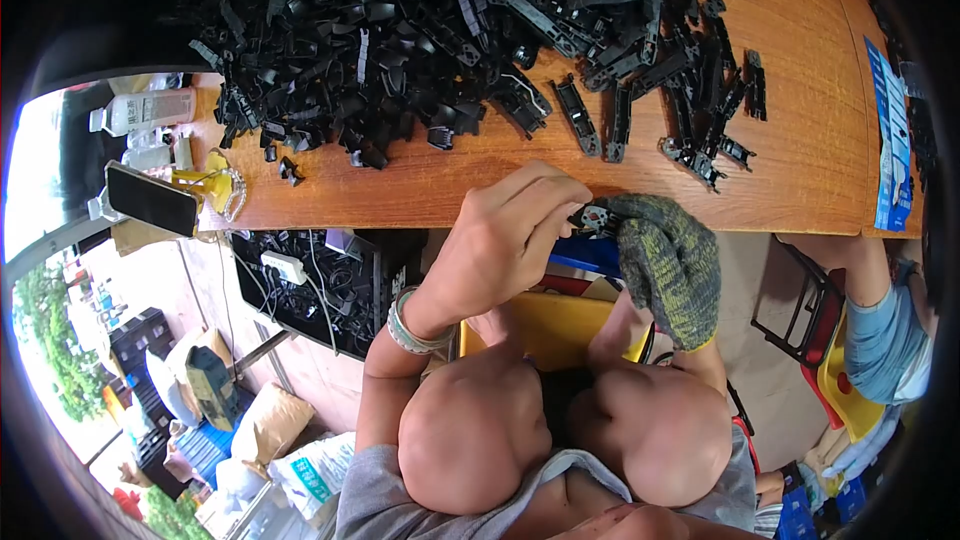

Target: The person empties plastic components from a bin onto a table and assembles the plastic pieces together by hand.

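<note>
My left hand (pixel 512 230) is bare, with a bracelet on the wrist, and its fingers pinch one end of a small black plastic part (pixel 594 221) at the table's front edge. Around the other end of that part are the fingers of my right hand (pixel 668 265), which wears a grey and yellow knitted glove. Both hands are close together, the part between them. Beyond them a large pile of black plastic parts (pixel 350 50) covers the back of the wooden table (pixel 800 130).
At the left stand a phone (pixel 152 198) on a yellow holder (pixel 208 182) and a plastic bottle (pixel 150 111). A crate of black parts (pixel 300 285) with a white power strip (pixel 284 267) is below. A blue packet (pixel 889 140) lies right; another person's leg (pixel 866 275) shows there.
</note>
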Action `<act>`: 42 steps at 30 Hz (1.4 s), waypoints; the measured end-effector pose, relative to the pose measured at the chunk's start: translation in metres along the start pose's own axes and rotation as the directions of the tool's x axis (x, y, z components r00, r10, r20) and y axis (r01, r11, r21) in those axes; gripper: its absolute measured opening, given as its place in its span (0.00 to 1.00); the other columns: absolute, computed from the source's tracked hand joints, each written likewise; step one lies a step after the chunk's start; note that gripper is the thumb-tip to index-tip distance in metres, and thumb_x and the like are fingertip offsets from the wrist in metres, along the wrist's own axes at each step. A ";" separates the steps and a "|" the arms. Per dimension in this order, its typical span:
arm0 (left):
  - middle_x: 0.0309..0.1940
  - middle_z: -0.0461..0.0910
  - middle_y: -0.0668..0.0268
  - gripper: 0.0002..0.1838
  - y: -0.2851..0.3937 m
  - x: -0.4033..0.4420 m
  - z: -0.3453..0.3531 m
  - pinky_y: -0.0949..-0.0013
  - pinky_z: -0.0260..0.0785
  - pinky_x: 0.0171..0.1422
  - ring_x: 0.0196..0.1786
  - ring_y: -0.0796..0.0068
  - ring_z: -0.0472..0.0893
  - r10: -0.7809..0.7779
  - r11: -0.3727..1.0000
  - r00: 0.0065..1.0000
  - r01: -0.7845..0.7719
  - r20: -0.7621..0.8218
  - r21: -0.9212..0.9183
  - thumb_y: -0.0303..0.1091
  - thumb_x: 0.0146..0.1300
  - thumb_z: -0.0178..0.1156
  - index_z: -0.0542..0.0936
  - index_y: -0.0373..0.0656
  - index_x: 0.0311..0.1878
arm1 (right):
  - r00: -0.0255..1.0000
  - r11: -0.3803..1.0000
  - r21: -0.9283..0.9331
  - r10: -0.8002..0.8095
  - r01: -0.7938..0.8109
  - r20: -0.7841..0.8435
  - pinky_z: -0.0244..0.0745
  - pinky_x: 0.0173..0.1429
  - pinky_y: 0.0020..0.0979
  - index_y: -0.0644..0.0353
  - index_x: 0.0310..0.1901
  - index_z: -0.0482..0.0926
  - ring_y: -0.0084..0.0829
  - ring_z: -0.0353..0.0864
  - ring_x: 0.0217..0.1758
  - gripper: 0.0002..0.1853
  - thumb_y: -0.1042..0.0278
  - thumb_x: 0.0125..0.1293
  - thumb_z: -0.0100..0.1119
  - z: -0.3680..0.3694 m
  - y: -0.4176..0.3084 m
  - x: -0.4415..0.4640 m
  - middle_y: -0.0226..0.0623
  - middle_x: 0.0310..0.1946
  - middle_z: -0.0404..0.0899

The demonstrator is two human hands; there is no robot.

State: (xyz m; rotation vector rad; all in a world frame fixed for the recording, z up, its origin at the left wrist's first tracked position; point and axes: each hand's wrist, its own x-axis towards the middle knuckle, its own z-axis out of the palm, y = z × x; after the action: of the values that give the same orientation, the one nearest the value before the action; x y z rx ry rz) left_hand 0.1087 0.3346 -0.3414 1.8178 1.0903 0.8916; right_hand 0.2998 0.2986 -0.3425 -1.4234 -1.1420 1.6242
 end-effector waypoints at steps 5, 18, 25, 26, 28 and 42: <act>0.31 0.76 0.56 0.06 0.001 -0.002 0.002 0.71 0.71 0.32 0.27 0.62 0.78 -0.103 0.983 0.992 0.112 0.067 -0.147 0.18 0.56 0.55 0.77 0.32 0.38 | 0.727 0.474 -0.636 -0.653 0.609 0.211 0.74 0.40 0.36 0.62 0.46 0.76 0.40 0.78 0.39 0.14 0.79 0.57 0.55 -0.003 0.024 0.005 0.43 0.40 0.77; 0.14 0.65 0.50 0.18 0.009 -0.007 0.042 0.58 0.57 0.23 0.16 0.49 0.66 -0.217 0.973 0.962 0.200 -0.165 -0.117 0.31 0.69 0.44 0.69 0.34 0.22 | 0.808 0.594 -0.612 -0.575 0.522 0.131 0.72 0.46 0.36 0.58 0.42 0.79 0.41 0.77 0.43 0.09 0.72 0.64 0.48 0.006 0.023 -0.010 0.39 0.43 0.77; 0.14 0.65 0.51 0.16 0.008 -0.001 0.046 0.58 0.59 0.23 0.17 0.50 0.67 -0.114 0.991 0.992 0.110 -0.059 -0.074 0.30 0.68 0.46 0.69 0.35 0.23 | 0.952 0.908 -0.309 -0.305 0.282 -0.028 0.72 0.45 0.37 0.59 0.40 0.80 0.43 0.76 0.43 0.08 0.72 0.63 0.52 0.005 0.017 -0.015 0.40 0.41 0.77; 0.14 0.65 0.51 0.16 0.006 0.001 0.043 0.58 0.59 0.23 0.17 0.50 0.67 -0.112 0.991 0.992 0.108 -0.057 -0.073 0.30 0.68 0.46 0.69 0.35 0.23 | 0.908 0.808 -0.434 -0.413 0.399 0.066 0.72 0.44 0.36 0.59 0.41 0.79 0.41 0.77 0.40 0.08 0.71 0.61 0.55 -0.004 0.021 -0.013 0.40 0.39 0.78; 0.19 0.67 0.54 0.09 -0.003 0.009 0.030 0.60 0.62 0.23 0.20 0.54 0.71 -0.045 0.993 0.999 0.046 -0.005 0.105 0.28 0.64 0.49 0.72 0.35 0.29 | 0.853 0.680 -0.536 -0.493 0.501 0.172 0.73 0.42 0.35 0.60 0.43 0.78 0.39 0.79 0.38 0.10 0.71 0.60 0.58 -0.007 0.021 -0.013 0.40 0.37 0.78; 0.34 0.76 0.58 0.09 -0.003 -0.005 0.026 0.75 0.69 0.34 0.32 0.72 0.75 0.176 0.983 0.936 -0.150 -0.305 0.107 0.15 0.49 0.62 0.74 0.33 0.34 | 0.878 0.721 -0.586 -0.477 0.370 -0.032 0.75 0.39 0.26 0.62 0.56 0.71 0.25 0.78 0.33 0.21 0.70 0.61 0.59 0.008 0.006 0.003 0.37 0.42 0.79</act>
State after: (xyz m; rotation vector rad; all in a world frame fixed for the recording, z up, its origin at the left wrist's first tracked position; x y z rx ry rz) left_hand 0.1285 0.3233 -0.3562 1.8976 1.1969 1.2863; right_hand 0.2919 0.2970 -0.3493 -1.4647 -1.7829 0.8320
